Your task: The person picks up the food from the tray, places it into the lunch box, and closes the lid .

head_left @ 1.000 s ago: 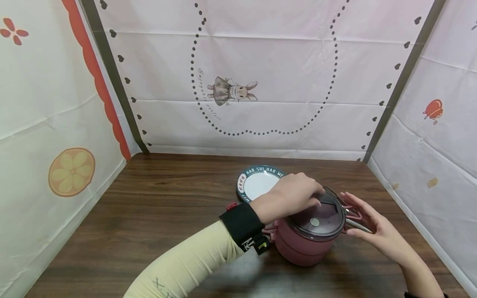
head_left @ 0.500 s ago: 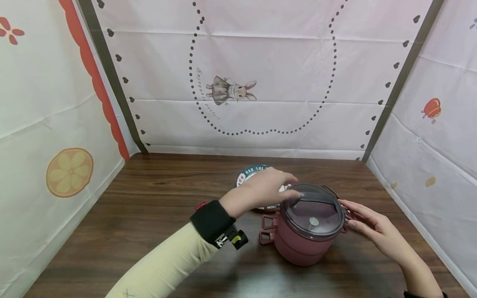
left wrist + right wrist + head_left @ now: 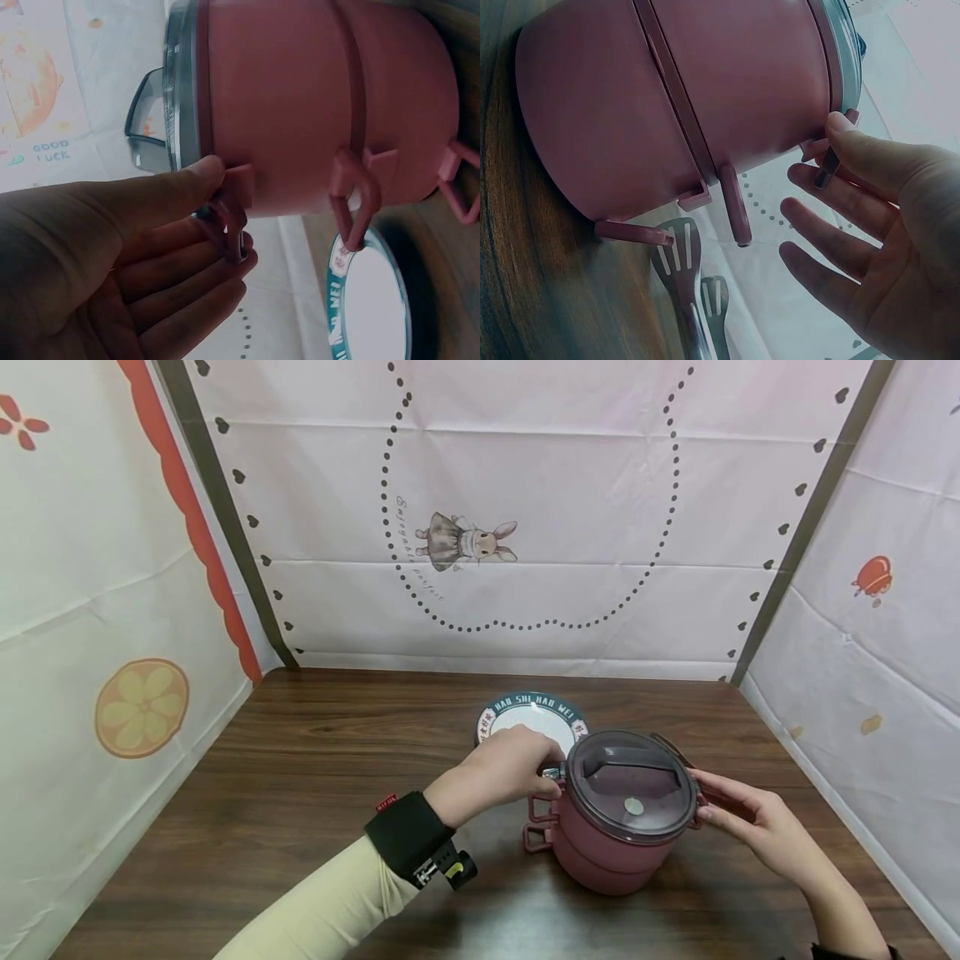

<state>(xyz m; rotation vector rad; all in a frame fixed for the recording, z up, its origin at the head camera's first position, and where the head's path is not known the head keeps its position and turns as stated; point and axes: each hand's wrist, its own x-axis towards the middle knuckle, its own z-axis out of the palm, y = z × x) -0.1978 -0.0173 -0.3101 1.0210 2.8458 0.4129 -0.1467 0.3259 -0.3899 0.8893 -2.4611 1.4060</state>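
Head view shows a pink two-tier lunch box (image 3: pixel 611 839) standing upright on the wooden table (image 3: pixel 315 777), right of centre, with a dark translucent lid (image 3: pixel 632 785) on top. The left hand (image 3: pixel 504 770) is at its left side, thumb and curled fingers pinching the upper pink clasp (image 3: pixel 231 217) just under the lid rim, as the left wrist view shows. The right hand (image 3: pixel 757 827) is at the box's right side with fingers spread and fairly straight, its thumb tip touching a clasp (image 3: pixel 826 161) near the lid. A white plate (image 3: pixel 534 722) with a teal lettered rim lies just behind the box. Metal tongs (image 3: pixel 694 292) lie on the table beside the box, seen from the right wrist.
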